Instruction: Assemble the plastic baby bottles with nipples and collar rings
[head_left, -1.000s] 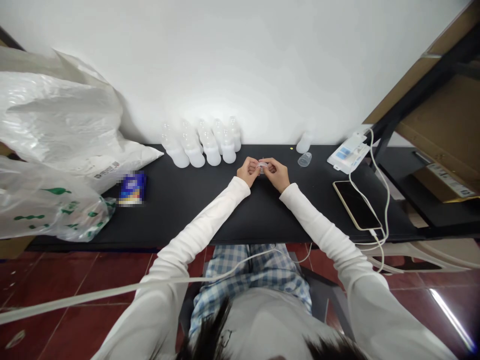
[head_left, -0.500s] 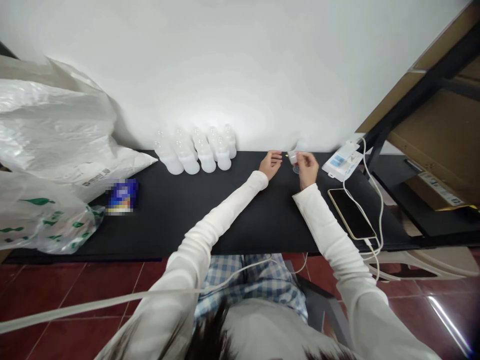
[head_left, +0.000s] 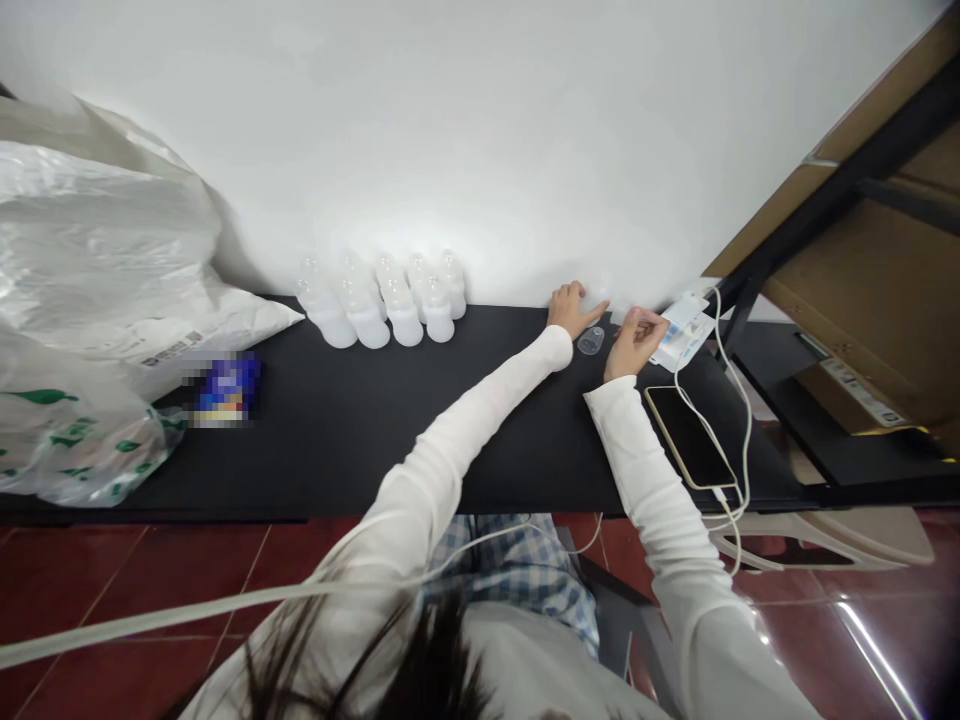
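My left hand (head_left: 574,310) is above the back edge of the black table, fingers apart. It is beside a faint, see-through shape (head_left: 604,287) against the white wall; whether it touches the shape I cannot tell. My right hand (head_left: 636,342) is closed, thumb and fingers pinched at a small whitish plastic piece (head_left: 620,316) mostly hidden by the fingers. Between the hands a clear plastic cap-like piece (head_left: 591,341) lies on the table. To the left, several white bottles with clear domed tops (head_left: 401,318) stand in a cluster by the wall.
A white box (head_left: 686,330) and a phone (head_left: 690,437) with a white cable (head_left: 745,400) lie at the right. Plastic bags (head_left: 112,270) and a blurred blue packet (head_left: 225,390) occupy the left. Cardboard boxes (head_left: 874,290) and a black frame (head_left: 795,230) stand at far right.
My left hand has moved right to the see-through shape by the wall. My right hand has shifted right with the whitish piece, towards the white box. The clear cap-like piece is now more exposed.
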